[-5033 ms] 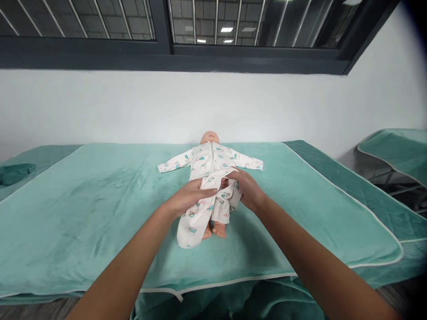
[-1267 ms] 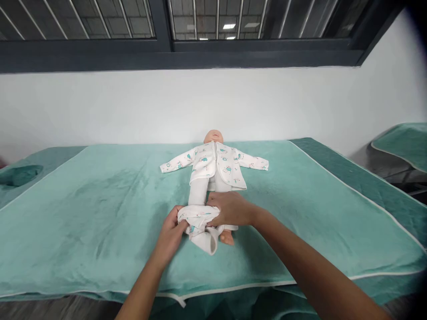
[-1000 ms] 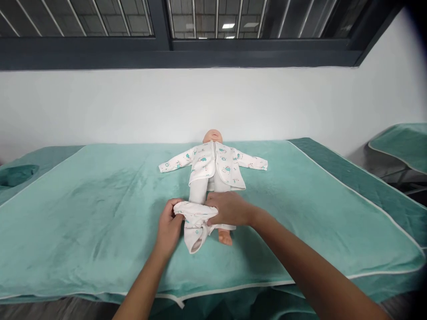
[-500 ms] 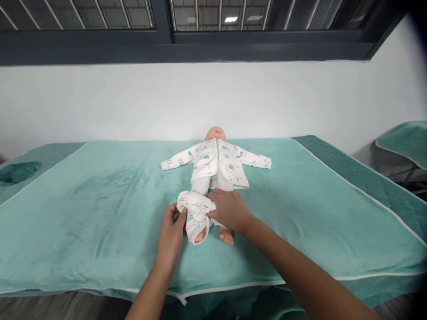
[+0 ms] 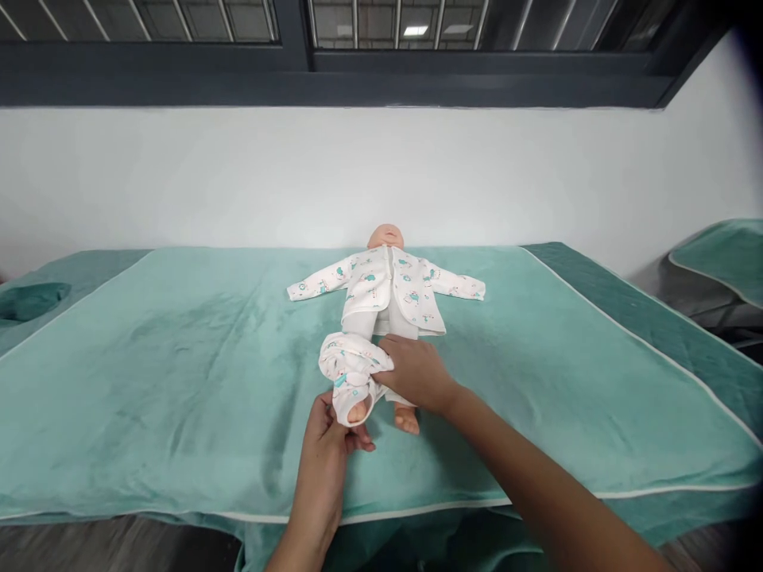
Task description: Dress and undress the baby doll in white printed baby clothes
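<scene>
A baby doll lies on its back, arms spread, in a white printed jacket that hangs apart below the chest. White printed baby trousers are bunched around its leg on the left, and the toes of that foot show in the cuff. My right hand is closed on the bunched trousers between the legs; its fingertips are partly hidden. At the cuff, my left hand has its thumb side beside the trouser leg and its fingers apart beneath the foot. The other foot lies bare.
A green padded cover with white piping spreads under the doll, and its front edge hangs down near me. Behind stands a white wall below a dark window frame. Green cloth rests at the far right.
My left hand has let go of the bunched upper part of the trousers and moved down to the cuff, under the foot. My right hand keeps its hold, almost in place.
</scene>
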`<state>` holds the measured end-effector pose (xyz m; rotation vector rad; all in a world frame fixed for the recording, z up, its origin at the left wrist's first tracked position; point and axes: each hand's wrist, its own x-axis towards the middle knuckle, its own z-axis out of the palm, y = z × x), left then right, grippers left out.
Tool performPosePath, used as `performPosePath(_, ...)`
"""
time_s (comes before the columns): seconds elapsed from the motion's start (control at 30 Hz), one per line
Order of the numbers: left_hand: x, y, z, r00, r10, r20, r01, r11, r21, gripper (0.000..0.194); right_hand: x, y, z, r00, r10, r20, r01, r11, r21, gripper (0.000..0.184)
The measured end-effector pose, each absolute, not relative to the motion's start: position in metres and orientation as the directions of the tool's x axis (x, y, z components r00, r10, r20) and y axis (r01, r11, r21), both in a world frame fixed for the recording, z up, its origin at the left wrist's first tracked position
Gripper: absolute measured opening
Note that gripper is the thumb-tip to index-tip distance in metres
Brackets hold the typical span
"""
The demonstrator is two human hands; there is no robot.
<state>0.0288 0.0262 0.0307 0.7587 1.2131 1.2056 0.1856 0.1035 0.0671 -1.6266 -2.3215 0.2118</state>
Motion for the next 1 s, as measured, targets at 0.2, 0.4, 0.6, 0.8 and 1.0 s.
performPosePath(0.2,0.020,0.048,0.023,-0.103,0.982,-0.159,-0.070,0.153,0.986,0.032,0.190,0.104,0.066,-0.318,0.934,0.165,0.866,0.357,-0.351,0.023)
performPosePath(0.4,0.000,0.082,0.018,-0.075,0.992,0.102,0.382,-0.066,0.922,0.035,0.193,0.105,0.065,-0.297,0.940,0.171,0.841,0.342,-0.419,0.021)
performPosePath(0.6,-0.005,0.100,0.021,-0.054,0.982,0.181,0.558,-0.120,0.821,0.034,0.188,0.104,0.066,-0.242,0.957,0.163,0.817,0.291,-0.498,0.015)
performPosePath(0.8,-0.015,0.110,0.028,-0.235,0.964,0.122,0.112,-0.098,0.989,0.030,0.211,0.107,0.082,-0.346,0.936,0.060,0.482,0.233,-0.845,0.033)
performPosePath(1.0,0.000,0.142,0.076,-0.051,0.981,0.190,0.159,-0.180,0.971,0.029,0.219,0.114,0.088,-0.323,0.937,0.131,0.224,0.211,-0.952,0.035)
